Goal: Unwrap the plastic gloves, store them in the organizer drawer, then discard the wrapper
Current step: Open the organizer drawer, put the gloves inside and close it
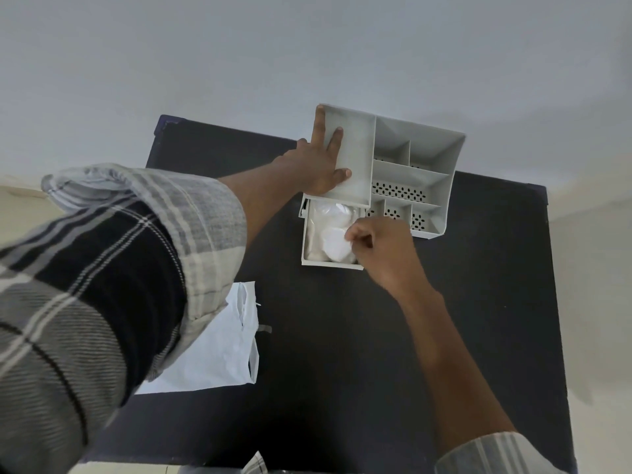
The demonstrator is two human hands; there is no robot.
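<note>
A grey plastic organizer (431,186) with several compartments stands at the far side of a dark table (342,336). Its drawer (305,234) is pulled out toward me and holds the crumpled clear plastic gloves (328,230). My left hand (319,162) lies flat on the organizer's left top section, fingers spread over its edge. My right hand (379,248) is curled at the drawer's right side, fingertips pinching the gloves. The white wrapper (219,350) lies flat on the table near me, partly under my left sleeve.
The table is small and square, with pale floor visible around its edges. A checked sleeve covers the lower left of the view. A small dark scrap (265,329) lies just right of the wrapper.
</note>
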